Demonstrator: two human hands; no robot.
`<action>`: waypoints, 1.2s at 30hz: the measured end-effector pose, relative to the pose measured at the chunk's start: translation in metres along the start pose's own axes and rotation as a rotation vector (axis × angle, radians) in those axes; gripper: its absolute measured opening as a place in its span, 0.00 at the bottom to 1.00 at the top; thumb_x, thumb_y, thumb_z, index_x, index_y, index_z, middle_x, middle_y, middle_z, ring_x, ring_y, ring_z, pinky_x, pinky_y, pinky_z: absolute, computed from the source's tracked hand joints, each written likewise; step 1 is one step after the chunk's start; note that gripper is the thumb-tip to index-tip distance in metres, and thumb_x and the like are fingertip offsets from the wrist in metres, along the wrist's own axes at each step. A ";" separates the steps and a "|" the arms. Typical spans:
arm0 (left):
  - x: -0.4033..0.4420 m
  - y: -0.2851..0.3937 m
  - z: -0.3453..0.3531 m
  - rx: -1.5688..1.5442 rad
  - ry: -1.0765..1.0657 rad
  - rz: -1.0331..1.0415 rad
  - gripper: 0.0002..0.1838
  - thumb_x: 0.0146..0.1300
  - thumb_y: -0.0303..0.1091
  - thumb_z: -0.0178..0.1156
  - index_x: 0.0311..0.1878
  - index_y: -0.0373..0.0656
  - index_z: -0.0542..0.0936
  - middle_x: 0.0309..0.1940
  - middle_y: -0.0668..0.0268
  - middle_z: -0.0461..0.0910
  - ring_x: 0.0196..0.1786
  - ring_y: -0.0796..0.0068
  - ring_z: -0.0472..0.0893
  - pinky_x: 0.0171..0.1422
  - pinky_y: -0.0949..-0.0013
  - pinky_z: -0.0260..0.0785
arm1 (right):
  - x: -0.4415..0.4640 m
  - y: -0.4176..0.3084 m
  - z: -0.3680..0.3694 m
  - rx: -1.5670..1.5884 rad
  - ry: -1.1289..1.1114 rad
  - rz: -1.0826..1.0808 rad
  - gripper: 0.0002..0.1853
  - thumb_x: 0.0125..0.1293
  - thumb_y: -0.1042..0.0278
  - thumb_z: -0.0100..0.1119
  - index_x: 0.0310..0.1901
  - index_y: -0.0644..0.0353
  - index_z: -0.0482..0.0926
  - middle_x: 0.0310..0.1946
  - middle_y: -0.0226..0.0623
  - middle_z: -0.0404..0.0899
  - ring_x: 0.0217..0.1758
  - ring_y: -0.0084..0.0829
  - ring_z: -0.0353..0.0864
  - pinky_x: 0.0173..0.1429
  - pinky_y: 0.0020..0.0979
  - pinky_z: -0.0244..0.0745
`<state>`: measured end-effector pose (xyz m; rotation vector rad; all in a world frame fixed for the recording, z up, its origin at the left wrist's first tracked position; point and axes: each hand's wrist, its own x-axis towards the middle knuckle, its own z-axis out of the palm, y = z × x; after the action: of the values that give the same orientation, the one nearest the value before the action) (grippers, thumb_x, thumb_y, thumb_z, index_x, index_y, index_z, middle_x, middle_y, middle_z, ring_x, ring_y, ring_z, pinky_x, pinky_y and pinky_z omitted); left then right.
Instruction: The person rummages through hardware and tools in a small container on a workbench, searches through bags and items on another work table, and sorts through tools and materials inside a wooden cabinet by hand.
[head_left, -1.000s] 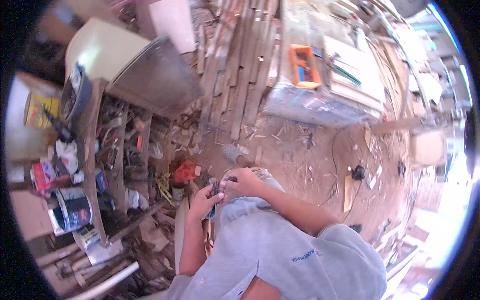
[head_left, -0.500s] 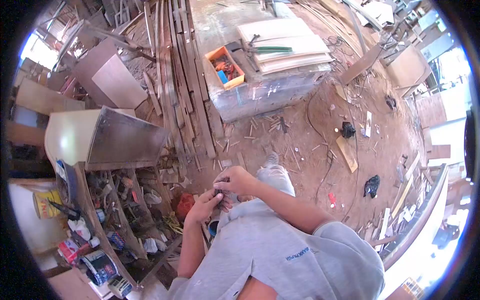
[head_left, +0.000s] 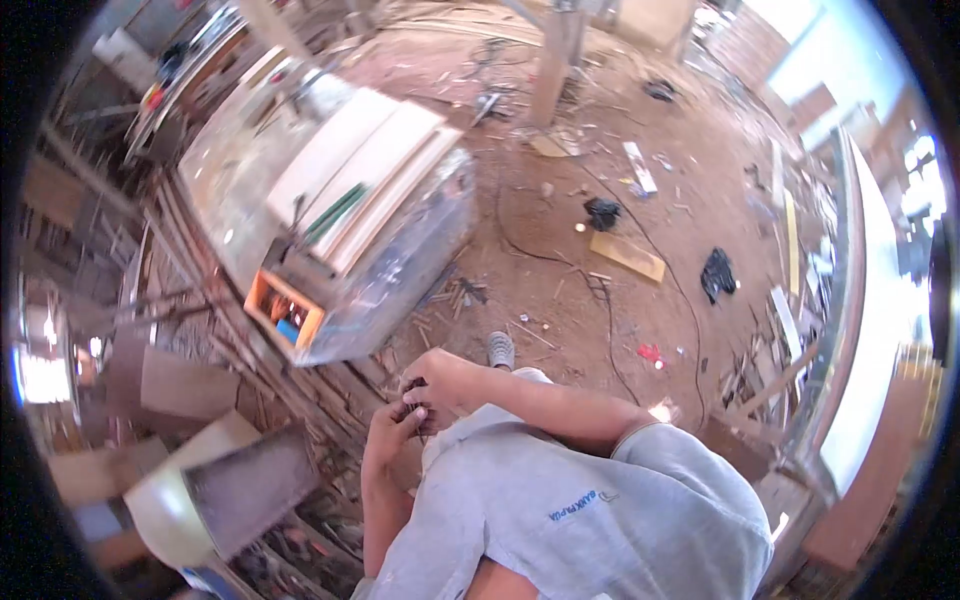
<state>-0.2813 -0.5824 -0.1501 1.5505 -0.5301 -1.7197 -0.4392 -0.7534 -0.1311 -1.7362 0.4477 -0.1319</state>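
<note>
My left hand (head_left: 391, 432) and my right hand (head_left: 440, 381) meet in front of my grey shirt (head_left: 590, 490). The fingers of both are bent together around something small and dark, too hidden to name. My right hand lies over the upper side, while the left is below with its thumb up against it. Beyond them stands a low workbench (head_left: 400, 290) bearing an orange box (head_left: 310, 325) with tools in it, stacked pale boards (head_left: 340, 150) and a green strip-like object (head_left: 336, 213).
Black cables (head_left: 540, 255) snake over the dirt floor among wood scraps, a yellowish board (head_left: 627, 257) and black plastic bags (head_left: 717, 275). Long timbers (head_left: 230, 340) lie left of the bench. A large panel (head_left: 862, 300) leans at the right.
My view has swung to the right, so the bench and orange box now sit farther left in the picture. My hands stay together at my front.
</note>
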 end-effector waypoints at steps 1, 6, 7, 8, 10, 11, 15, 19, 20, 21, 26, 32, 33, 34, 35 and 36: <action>0.015 0.022 0.012 -0.004 -0.042 0.003 0.14 0.79 0.28 0.57 0.60 0.30 0.80 0.48 0.59 0.87 0.49 0.64 0.88 0.58 0.58 0.83 | -0.008 -0.004 -0.024 0.032 0.058 0.033 0.12 0.61 0.65 0.70 0.43 0.62 0.89 0.41 0.47 0.89 0.45 0.47 0.89 0.53 0.41 0.83; 0.067 0.101 0.058 0.056 -0.222 -0.019 0.14 0.79 0.28 0.55 0.60 0.29 0.80 0.49 0.55 0.87 0.50 0.64 0.88 0.61 0.57 0.82 | -0.037 0.014 -0.092 -0.023 0.247 0.012 0.11 0.66 0.65 0.68 0.47 0.58 0.89 0.41 0.44 0.89 0.44 0.41 0.89 0.52 0.39 0.82; 0.077 0.103 0.059 0.077 -0.270 -0.014 0.13 0.79 0.28 0.55 0.59 0.29 0.81 0.48 0.55 0.87 0.49 0.64 0.88 0.59 0.58 0.83 | -0.041 0.015 -0.100 -0.022 0.264 0.025 0.11 0.66 0.65 0.68 0.47 0.58 0.89 0.40 0.43 0.89 0.44 0.41 0.89 0.52 0.39 0.82; 0.089 0.103 0.059 0.098 -0.318 -0.007 0.13 0.79 0.27 0.56 0.58 0.29 0.81 0.47 0.55 0.87 0.49 0.64 0.88 0.58 0.59 0.83 | -0.045 0.018 -0.104 -0.009 0.279 0.039 0.10 0.66 0.65 0.69 0.47 0.58 0.89 0.40 0.43 0.89 0.43 0.41 0.89 0.52 0.39 0.82; 0.109 0.107 0.061 0.127 -0.385 -0.008 0.12 0.78 0.27 0.58 0.56 0.29 0.82 0.45 0.55 0.88 0.47 0.65 0.89 0.56 0.61 0.84 | -0.051 0.022 -0.109 0.007 0.313 0.066 0.10 0.66 0.66 0.69 0.47 0.58 0.89 0.40 0.42 0.90 0.43 0.40 0.89 0.52 0.38 0.82; 0.114 0.109 0.061 0.136 -0.399 -0.017 0.11 0.77 0.27 0.59 0.55 0.29 0.83 0.44 0.56 0.88 0.46 0.66 0.89 0.54 0.62 0.84 | -0.054 0.018 -0.113 0.010 0.325 0.103 0.10 0.66 0.67 0.69 0.46 0.58 0.89 0.40 0.41 0.90 0.43 0.40 0.89 0.52 0.38 0.82; 0.121 0.124 0.055 0.215 -0.413 -0.025 0.11 0.76 0.28 0.62 0.54 0.30 0.84 0.43 0.58 0.89 0.44 0.68 0.89 0.53 0.65 0.85 | -0.049 -0.001 -0.114 -0.002 0.369 0.151 0.10 0.66 0.68 0.69 0.47 0.59 0.89 0.40 0.41 0.90 0.44 0.39 0.89 0.52 0.38 0.82; 0.116 0.139 0.032 0.177 -0.401 -0.035 0.11 0.76 0.27 0.61 0.55 0.30 0.84 0.45 0.57 0.89 0.47 0.67 0.89 0.55 0.64 0.84 | -0.021 -0.005 -0.105 -0.063 0.411 0.046 0.10 0.66 0.68 0.69 0.47 0.59 0.88 0.41 0.41 0.90 0.44 0.38 0.89 0.53 0.38 0.82; 0.111 0.145 0.026 0.159 -0.412 -0.030 0.11 0.76 0.27 0.61 0.55 0.30 0.83 0.45 0.57 0.89 0.48 0.67 0.89 0.56 0.64 0.84 | -0.013 -0.007 -0.104 -0.071 0.389 0.049 0.10 0.66 0.68 0.69 0.47 0.59 0.88 0.41 0.41 0.90 0.44 0.38 0.89 0.53 0.38 0.82; 0.105 0.150 0.019 0.141 -0.422 -0.027 0.11 0.76 0.26 0.61 0.55 0.30 0.83 0.46 0.57 0.88 0.49 0.67 0.89 0.57 0.64 0.84 | -0.004 -0.009 -0.102 -0.077 0.366 0.052 0.11 0.66 0.68 0.69 0.48 0.59 0.88 0.41 0.41 0.90 0.45 0.38 0.89 0.54 0.38 0.81; 0.095 0.145 -0.032 0.144 -0.441 0.010 0.13 0.76 0.25 0.59 0.59 0.31 0.82 0.50 0.56 0.88 0.53 0.65 0.88 0.61 0.62 0.83 | 0.040 -0.030 -0.088 -0.151 0.279 0.095 0.11 0.67 0.64 0.71 0.46 0.60 0.89 0.37 0.41 0.90 0.41 0.33 0.89 0.49 0.35 0.83; 0.073 0.147 -0.062 0.027 -0.383 0.042 0.13 0.74 0.30 0.64 0.57 0.33 0.84 0.44 0.59 0.89 0.46 0.69 0.88 0.55 0.63 0.82 | 0.077 -0.062 -0.065 -0.087 0.234 0.280 0.12 0.66 0.62 0.73 0.43 0.63 0.90 0.32 0.39 0.89 0.33 0.26 0.87 0.41 0.32 0.84; 0.070 0.147 -0.068 0.044 -0.382 0.061 0.13 0.74 0.31 0.65 0.55 0.33 0.85 0.42 0.60 0.88 0.44 0.71 0.88 0.54 0.64 0.82 | 0.083 -0.062 -0.058 -0.042 0.243 0.284 0.12 0.67 0.62 0.72 0.43 0.63 0.89 0.33 0.41 0.90 0.33 0.28 0.88 0.41 0.32 0.84; 0.069 0.150 -0.072 0.060 -0.376 0.082 0.12 0.74 0.32 0.65 0.53 0.34 0.85 0.41 0.61 0.88 0.43 0.72 0.87 0.53 0.65 0.82 | 0.089 -0.060 -0.054 0.002 0.247 0.288 0.13 0.67 0.61 0.71 0.43 0.64 0.89 0.35 0.44 0.90 0.34 0.29 0.89 0.42 0.32 0.84; 0.069 0.148 -0.079 0.076 -0.369 0.101 0.12 0.73 0.33 0.66 0.52 0.34 0.86 0.40 0.62 0.88 0.42 0.74 0.87 0.52 0.66 0.81 | 0.095 -0.052 -0.050 -0.009 0.248 0.246 0.12 0.67 0.63 0.71 0.44 0.64 0.89 0.36 0.43 0.90 0.36 0.28 0.89 0.44 0.32 0.84; 0.074 0.135 -0.088 0.101 -0.339 0.138 0.12 0.74 0.34 0.66 0.51 0.35 0.86 0.39 0.63 0.88 0.41 0.75 0.86 0.52 0.66 0.81 | 0.101 -0.044 -0.046 -0.017 0.253 0.206 0.12 0.68 0.64 0.71 0.45 0.63 0.89 0.38 0.42 0.90 0.37 0.28 0.88 0.46 0.31 0.83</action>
<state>-0.1617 -0.7086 -0.1162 1.2597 -0.8858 -1.8809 -0.3517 -0.8261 -0.0946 -1.6854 0.8121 -0.2016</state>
